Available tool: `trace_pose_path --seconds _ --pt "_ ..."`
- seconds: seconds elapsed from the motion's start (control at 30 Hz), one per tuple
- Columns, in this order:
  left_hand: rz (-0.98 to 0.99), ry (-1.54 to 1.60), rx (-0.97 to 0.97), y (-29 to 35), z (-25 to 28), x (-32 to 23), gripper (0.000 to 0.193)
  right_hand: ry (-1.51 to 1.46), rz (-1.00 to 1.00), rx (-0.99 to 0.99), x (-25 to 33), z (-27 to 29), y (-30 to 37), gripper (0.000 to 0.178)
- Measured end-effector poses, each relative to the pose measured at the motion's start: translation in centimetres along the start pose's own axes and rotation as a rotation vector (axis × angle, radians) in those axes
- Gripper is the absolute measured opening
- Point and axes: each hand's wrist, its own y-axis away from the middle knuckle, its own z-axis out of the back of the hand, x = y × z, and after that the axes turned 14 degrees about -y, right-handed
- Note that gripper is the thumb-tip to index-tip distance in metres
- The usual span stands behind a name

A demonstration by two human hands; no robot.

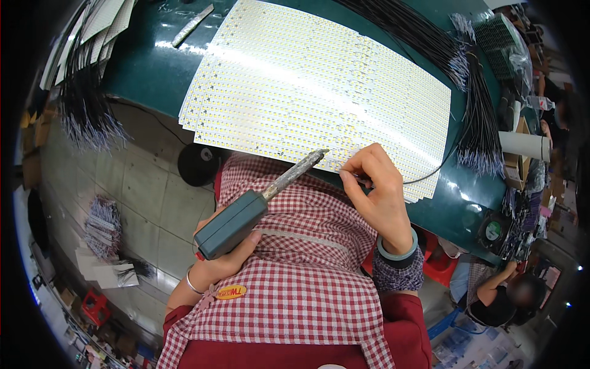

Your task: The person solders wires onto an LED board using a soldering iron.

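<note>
White rectangular LED panels (319, 86) lie stacked on the green table (147, 80), a slim silvery tool (193, 25) to their left, long black wire bundles (476, 111) to their right, and a boxy dark-green soldering gun (233, 224) before them.

- From where I stand, the left hand (230, 263) grips an iron (230, 222), its crusted tip pointing up and away at the boards' near edge.
- The right hand (382, 187) pinches a black wire (425, 179) near that same edge, thumb and forefinger together.
- White boards (295, 92) dotted with yellow squares lie overlapped on the green table (144, 77).
- A slim tool (193, 25) lies beyond them, to the left.
- Black bundles (477, 117) with pale ends lie on the right.
- A checked apron (283, 292) covers the worker's front.
- Over to the right, another person (501, 301) sits.
</note>
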Motion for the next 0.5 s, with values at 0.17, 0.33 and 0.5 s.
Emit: trace_pose_path --seconds 0.17,0.33,0.5 --pt "0.014 -0.035 0.01 0.1 0.0 -0.4 0.027 0.028 0.037 -0.085 -0.7 -1.0 0.2 0.011" --pt "0.032 0.004 0.002 0.4 -0.3 -0.1 0.027 0.061 0.044 -0.125 -1.1 -1.5 0.1 0.011" --pt "0.036 0.006 0.017 0.1 -0.3 -0.4 0.025 0.12 0.054 -0.138 -1.0 -1.7 -0.1 0.01"
